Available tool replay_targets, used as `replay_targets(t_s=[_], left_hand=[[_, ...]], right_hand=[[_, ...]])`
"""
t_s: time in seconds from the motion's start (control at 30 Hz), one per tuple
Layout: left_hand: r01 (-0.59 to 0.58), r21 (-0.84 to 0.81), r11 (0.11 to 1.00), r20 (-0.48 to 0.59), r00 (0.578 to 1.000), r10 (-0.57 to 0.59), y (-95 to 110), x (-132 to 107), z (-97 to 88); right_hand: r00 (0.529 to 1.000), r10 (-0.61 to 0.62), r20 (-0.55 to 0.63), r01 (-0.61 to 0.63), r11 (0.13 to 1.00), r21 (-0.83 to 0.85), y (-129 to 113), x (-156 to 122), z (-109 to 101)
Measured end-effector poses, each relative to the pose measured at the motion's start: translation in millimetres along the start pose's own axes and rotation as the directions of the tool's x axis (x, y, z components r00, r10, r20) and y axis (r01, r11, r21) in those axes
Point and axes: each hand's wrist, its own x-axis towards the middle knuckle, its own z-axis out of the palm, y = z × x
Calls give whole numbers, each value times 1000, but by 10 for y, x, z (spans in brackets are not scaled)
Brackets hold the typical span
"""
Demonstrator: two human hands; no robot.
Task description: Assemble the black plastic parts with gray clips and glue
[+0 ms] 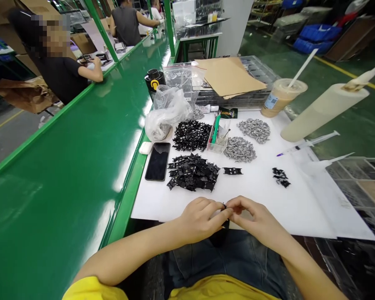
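Black plastic part point(224, 206) pinched between left hand point(200, 221) and right hand point(253, 216)

A yellow T-shirt point(220, 289) — short-sleeved — over denim jeans point(228, 260).

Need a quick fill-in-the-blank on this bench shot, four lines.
The left hand and right hand pinch a small part coloured ____.
The smartphone lies with its screen facing ____.
The grey pieces lie on a sheet coloured ____.
The plastic cup has a ____ standing in it.

black; up; white; straw
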Motion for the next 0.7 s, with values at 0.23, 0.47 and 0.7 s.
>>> replay_targets(t_s=[0.23,0.47,0.7], left_hand=[[28,-54,998,63,998,-24,-35,23,7],[34,-66,997,58,998,-30,-81,64,-37],[613,-616,495,347,775,-528,-75,127,-13]], right_hand=[[998,24,-52,-24,1000,10,-27,5,27],[1000,21,-19,-21,999,-25,-52,22,22],[638,-35,-770,-54,994,-91,483,60,-655]])
